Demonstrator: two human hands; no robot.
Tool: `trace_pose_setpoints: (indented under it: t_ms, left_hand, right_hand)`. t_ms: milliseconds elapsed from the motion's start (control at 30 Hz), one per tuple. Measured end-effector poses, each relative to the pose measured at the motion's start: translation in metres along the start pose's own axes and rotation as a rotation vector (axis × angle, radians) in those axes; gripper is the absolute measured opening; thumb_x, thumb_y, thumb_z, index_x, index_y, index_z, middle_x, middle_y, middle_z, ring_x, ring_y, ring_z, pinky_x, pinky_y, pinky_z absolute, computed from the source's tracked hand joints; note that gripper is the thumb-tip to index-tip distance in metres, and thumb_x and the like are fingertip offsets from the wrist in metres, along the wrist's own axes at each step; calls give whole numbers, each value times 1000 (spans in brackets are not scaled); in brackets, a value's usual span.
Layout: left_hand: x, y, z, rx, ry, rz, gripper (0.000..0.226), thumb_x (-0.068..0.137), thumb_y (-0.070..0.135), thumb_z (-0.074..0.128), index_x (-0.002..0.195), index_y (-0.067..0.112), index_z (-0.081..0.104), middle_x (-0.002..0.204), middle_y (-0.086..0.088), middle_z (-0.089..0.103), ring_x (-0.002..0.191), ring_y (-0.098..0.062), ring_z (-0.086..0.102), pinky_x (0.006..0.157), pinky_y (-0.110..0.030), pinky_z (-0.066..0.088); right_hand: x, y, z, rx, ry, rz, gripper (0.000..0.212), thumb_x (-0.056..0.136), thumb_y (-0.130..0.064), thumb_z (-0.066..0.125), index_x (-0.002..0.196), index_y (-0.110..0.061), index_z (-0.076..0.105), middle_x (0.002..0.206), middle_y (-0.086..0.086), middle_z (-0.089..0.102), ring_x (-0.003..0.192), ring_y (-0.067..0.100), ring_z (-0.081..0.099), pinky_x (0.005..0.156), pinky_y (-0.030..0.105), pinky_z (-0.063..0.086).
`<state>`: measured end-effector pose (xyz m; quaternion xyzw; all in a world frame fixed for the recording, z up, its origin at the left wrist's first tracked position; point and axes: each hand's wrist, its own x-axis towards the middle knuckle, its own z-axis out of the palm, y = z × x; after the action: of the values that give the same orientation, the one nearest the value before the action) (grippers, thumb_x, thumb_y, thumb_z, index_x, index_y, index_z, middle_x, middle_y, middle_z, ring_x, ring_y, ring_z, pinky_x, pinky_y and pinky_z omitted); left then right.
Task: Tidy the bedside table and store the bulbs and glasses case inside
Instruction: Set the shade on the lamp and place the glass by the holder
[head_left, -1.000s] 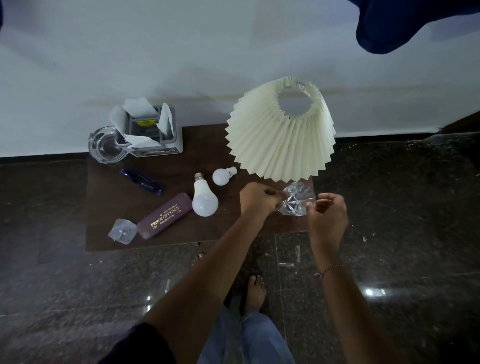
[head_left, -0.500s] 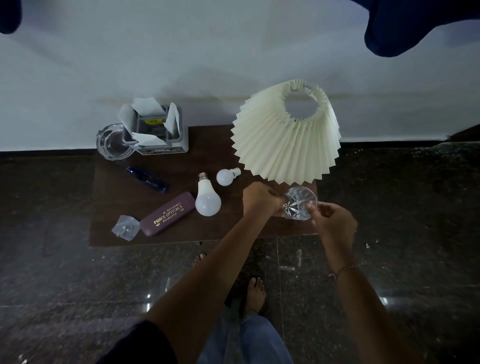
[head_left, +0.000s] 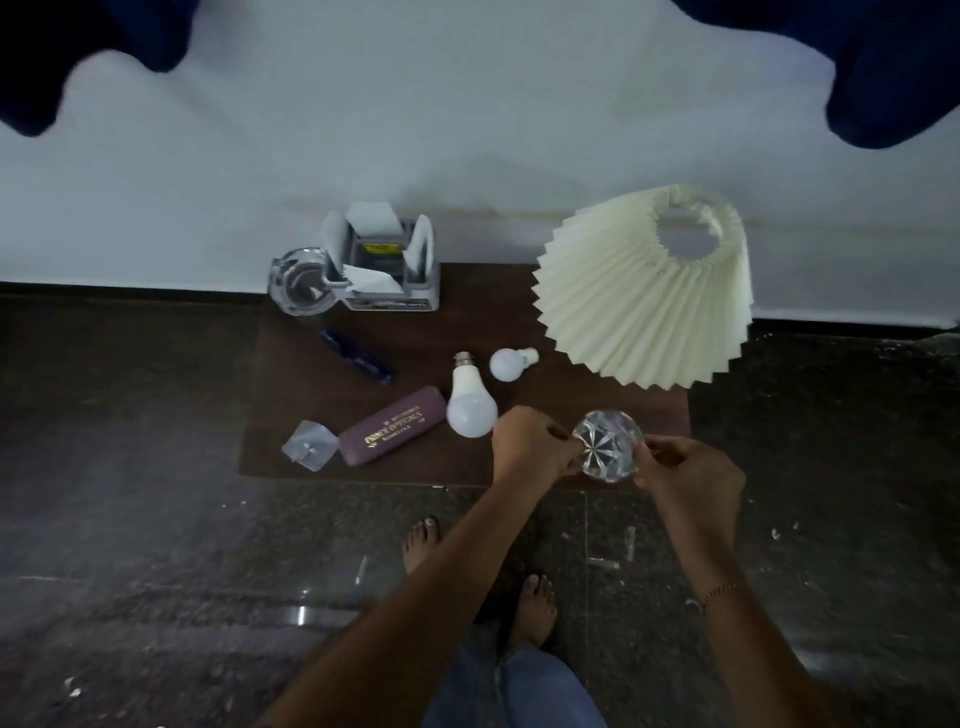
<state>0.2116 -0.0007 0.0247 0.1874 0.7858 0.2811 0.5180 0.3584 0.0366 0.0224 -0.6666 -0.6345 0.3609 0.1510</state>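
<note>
On the dark wooden bedside table (head_left: 467, 317) lie a large white bulb (head_left: 470, 410), a small white bulb (head_left: 506, 362) and a maroon glasses case (head_left: 393, 425) with gold lettering. At the table's front right, both hands grip a cut-glass tumbler (head_left: 605, 448): my left hand (head_left: 532, 441) holds its left side and my right hand (head_left: 688, 470) its right side. The glass is tilted, so its star-cut base faces the camera.
A cream pleated lamp shade (head_left: 644, 296) leans over the table's right rear. A grey holder with white paper (head_left: 382, 265) and a glass ashtray (head_left: 296, 283) stand at the back left. A blue pen (head_left: 356, 357) and a small clear object (head_left: 310, 445) lie at left. Bare feet stand on the dark stone floor.
The glass has turned in both hands, and my right hand has closed onto its right side. The camera view has shifted downward and to the right.
</note>
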Motion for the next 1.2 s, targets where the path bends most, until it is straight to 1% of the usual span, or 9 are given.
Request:
trace_pose_setpoints:
  t_ms: [167,233,333,433,567,633,967,1100,1200]
  left_hand:
    - [-13,-21,-54,42,119,-1,8,71,13,74,69,6,75,72,-12,75,58,-13,68,68,-21,58]
    - [-17,-24,-78,-10,137,-28,8,70,12,76,72,4,75,72,-12,75,57,-13,69,66,-23,59]
    - [-22,-23,-116,10,181,-17,7,70,14,77,72,8,74,56,3,66,37,8,54,38,-2,39]
    - [-26,-20,-152,-76,213,0,21,71,9,76,57,20,66,33,16,50,34,16,49,34,-1,33]
    - [-30,-13,-195,-141,238,11,20,69,8,78,54,16,67,37,13,58,37,4,58,39,-5,42]
    - [-30,-11,-214,-133,264,17,17,69,11,78,56,17,69,45,8,64,41,-1,60,47,-13,50]
    - [-4,-2,-296,-115,352,77,17,71,6,73,54,9,69,35,11,59,33,5,54,36,-5,37]
    - [17,0,-325,-99,396,57,19,68,9,72,48,10,69,44,4,66,40,1,60,49,-10,48]
    - [30,2,-339,-83,434,55,12,65,11,71,54,6,71,55,0,70,56,-10,67,68,-24,58]
  right_hand:
    - [-26,-38,28,94,-100,-25,18,78,-19,72,92,-7,72,71,-1,70,58,8,68,53,28,59]
    - [-33,-57,40,132,-124,-23,15,79,-18,72,91,-9,72,70,-1,71,55,7,68,55,28,59]
    - [-40,-89,54,136,-128,-70,11,79,-18,72,88,-13,74,62,-10,67,51,-3,65,48,15,54]
    - [-45,-123,67,115,-131,-121,12,78,-19,71,89,-13,74,62,-6,69,50,-2,65,48,13,53]
    - [-45,-166,81,66,-119,-211,15,77,-21,71,88,-11,75,68,2,73,57,9,68,60,26,58]
    - [-43,-185,88,50,-114,-272,15,77,-19,71,89,-10,76,70,5,74,57,9,67,55,14,54]
    - [-23,-259,141,110,-241,-334,13,80,-18,70,89,-9,73,55,-9,62,47,2,64,53,17,57]
    - [-10,-284,167,97,-259,-380,13,82,-17,68,89,-8,73,59,-1,66,48,1,64,50,13,55]
    - [0,-298,183,77,-264,-392,12,82,-17,67,88,-8,73,65,8,72,50,8,67,55,23,58]
